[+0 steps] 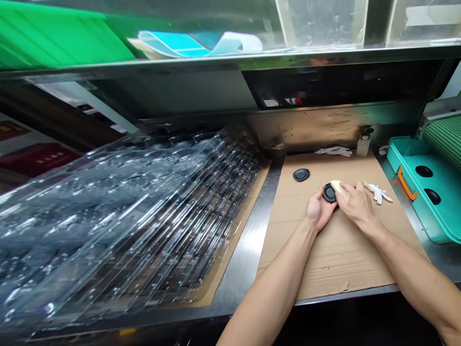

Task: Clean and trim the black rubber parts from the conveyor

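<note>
My left hand (318, 210) grips a round black plastic lid (329, 192) by its edge, above the cardboard sheet (317, 254). In my right hand (356, 205) is a pale cream pad (337, 185), its fingers pressing it against the upper right edge of the black lid. Further left, another round black lid (301, 175) lies on the cardboard. Close to the right of my right hand rests a crumpled white glove (378, 192).
Clear plastic trays (144, 216) are stacked on the left. At right, a teal bin (437, 211) with an orange handle holds two black round pieces. A small bottle (363, 143) and white gloves (334, 151) sit at the back. Overhead runs a metal shelf edge (230, 62).
</note>
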Demonstrator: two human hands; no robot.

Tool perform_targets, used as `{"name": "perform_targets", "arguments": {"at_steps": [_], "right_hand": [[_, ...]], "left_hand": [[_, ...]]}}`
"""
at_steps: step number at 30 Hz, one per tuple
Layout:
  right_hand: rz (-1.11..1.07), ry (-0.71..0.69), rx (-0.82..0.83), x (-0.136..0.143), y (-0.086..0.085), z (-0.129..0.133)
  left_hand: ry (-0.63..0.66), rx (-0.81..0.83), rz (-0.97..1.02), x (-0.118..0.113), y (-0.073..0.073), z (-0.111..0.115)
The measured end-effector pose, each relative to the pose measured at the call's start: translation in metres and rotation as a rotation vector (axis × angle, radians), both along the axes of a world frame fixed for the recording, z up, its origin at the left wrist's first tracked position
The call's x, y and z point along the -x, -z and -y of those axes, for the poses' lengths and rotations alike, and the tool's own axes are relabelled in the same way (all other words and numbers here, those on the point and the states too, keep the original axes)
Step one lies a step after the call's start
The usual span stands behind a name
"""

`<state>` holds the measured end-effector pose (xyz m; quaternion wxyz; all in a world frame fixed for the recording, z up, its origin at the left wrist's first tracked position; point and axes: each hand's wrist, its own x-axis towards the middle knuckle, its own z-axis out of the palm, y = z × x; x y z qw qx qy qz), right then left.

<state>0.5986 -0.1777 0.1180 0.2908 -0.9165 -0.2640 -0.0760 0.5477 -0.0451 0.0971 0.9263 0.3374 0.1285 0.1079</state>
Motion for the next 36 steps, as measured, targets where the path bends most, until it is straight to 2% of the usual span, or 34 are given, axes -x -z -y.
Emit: {"name": "perform_targets", "arguments": {"at_steps": [5,9,11,13,16,18,21,24,28,32,36], "right_hand": [[-0.09,-0.184,0.012,0.018,0.003,-0.011],[-0.082,-0.096,0.039,0.016,0.003,-0.008],[-0.089,-0.183,0.053,0.011,0.005,-0.004],[-0.09,-0.264,0.076,0.006,0.01,-0.001],[-0.066,-0.187,0.124,-0.004,0.019,0.004],[-0.048,-0.15,0.138,-0.011,0.024,0.005],[-0.032,-0.165,0.127,-0.016,0.03,0.006],[-0.023,-0.166,0.109,-0.016,0.031,0.005],[-0.034,-0.172,0.113,-0.014,0.031,0.004],[-0.031,-0.172,0.116,-0.014,0.031,0.004],[-0.032,-0.167,0.127,-0.014,0.032,0.004]], "left_hand": [[-0.041,0.088,0.012,0.003,-0.002,-0.001],[-0.015,0.041,0.001,0.003,0.003,0.002],[-0.034,-0.011,-0.017,0.003,0.008,-0.002],[-0.123,-0.122,-0.031,0.003,0.012,-0.016],[-0.307,-0.432,-0.136,0.0,0.01,-0.057],[-0.357,-0.672,-0.261,-0.006,0.002,-0.09],[-0.323,-1.003,-0.414,-0.019,-0.015,-0.135],[-0.211,-1.187,-0.473,-0.031,-0.027,-0.162],[-0.088,-1.281,-0.508,-0.04,-0.025,-0.172],[-0.069,-1.39,-0.59,-0.046,-0.017,-0.169],[-0.069,-1.464,-0.68,-0.049,-0.015,-0.165]]}}
